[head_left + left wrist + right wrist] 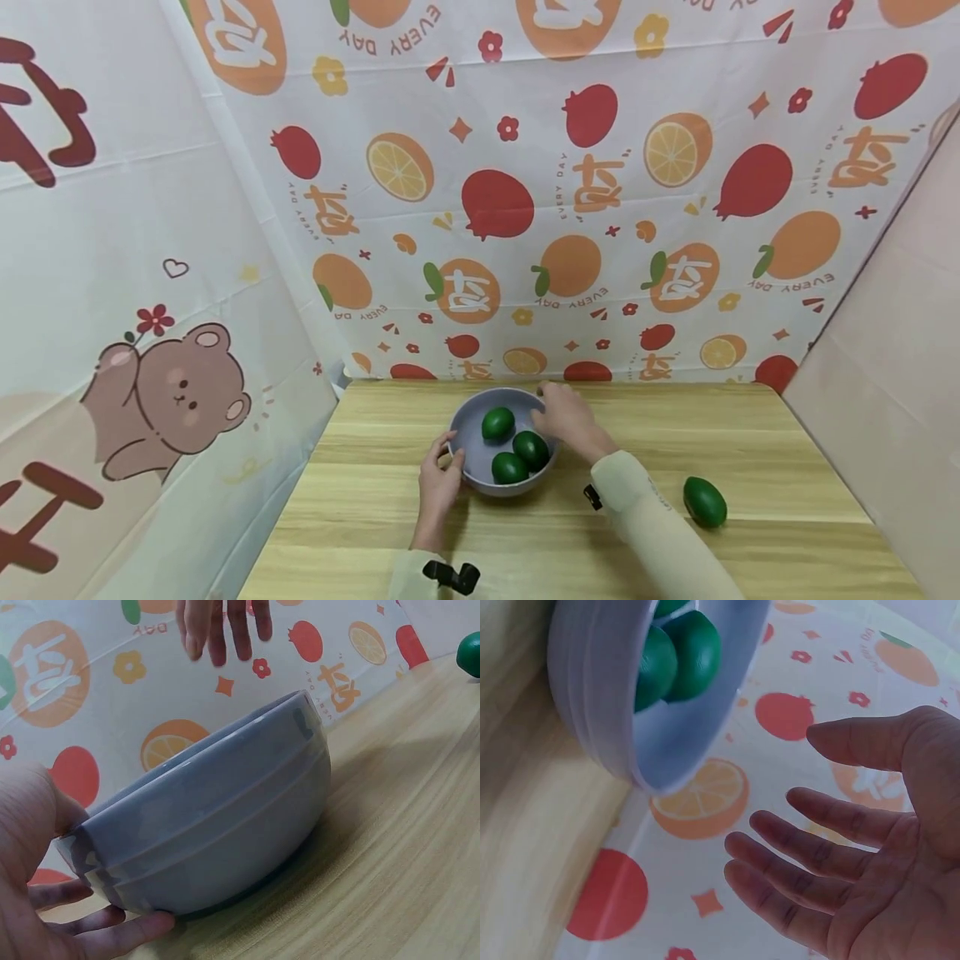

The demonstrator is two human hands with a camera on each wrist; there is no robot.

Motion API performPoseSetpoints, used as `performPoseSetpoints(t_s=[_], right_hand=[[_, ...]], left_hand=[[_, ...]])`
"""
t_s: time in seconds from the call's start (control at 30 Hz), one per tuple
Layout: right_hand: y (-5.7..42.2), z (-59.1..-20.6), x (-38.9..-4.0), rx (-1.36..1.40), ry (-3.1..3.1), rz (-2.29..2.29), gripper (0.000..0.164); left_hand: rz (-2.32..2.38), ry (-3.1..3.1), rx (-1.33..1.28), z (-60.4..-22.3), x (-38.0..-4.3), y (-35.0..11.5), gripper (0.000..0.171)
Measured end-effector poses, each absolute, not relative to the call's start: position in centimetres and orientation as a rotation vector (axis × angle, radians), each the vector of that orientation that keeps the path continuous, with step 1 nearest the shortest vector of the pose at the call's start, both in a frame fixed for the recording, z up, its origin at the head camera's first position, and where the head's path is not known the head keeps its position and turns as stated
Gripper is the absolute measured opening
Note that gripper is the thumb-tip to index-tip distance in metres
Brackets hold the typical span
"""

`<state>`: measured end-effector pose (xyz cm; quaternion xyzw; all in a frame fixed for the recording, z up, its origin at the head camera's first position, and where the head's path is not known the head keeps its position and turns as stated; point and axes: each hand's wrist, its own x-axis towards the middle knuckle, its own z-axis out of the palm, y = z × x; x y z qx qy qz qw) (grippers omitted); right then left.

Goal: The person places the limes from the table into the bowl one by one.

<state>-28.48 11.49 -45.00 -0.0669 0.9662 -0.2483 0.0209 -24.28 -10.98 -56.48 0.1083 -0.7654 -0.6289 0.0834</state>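
Note:
A grey-blue bowl [480,467] stands on the wooden table with three smooth green fruits, lime-like in shape, inside it. One green fruit [498,425] lies toward the back; another [531,451] and a third [510,468] sit side by side nearer the front. My left hand [440,483] grips the bowl's left side, thumb at the rim and fingers spread under the outer wall. Above the bowl's right edge hovers my right hand [567,419]; in the right wrist view its fingers [810,855] are spread and hold nothing, apart from the bowl.
A fourth-looking loose green fruit [705,502] lies on the table [360,500] to the right, beside the right forearm. Behind the table hangs a fruit-print cloth [442,100], with a bear-print cloth [172,400] along the left side.

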Motion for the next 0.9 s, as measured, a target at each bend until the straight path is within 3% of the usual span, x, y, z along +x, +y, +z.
performPoseSetpoints(t_s=[0.53,0.9], right_hand=[[19.7,-40.7,-27.1,-0.168,3.043,-0.885,0.053],[25.7,-39.9,-25.8,-0.096,3.158,-0.772,0.052]], left_hand=[[-1.949,-2.27,0.309,-56.7,-23.9,-11.1,0.039],[-1.945,-2.277,0.306,-56.6,-23.8,-11.0,0.039]])
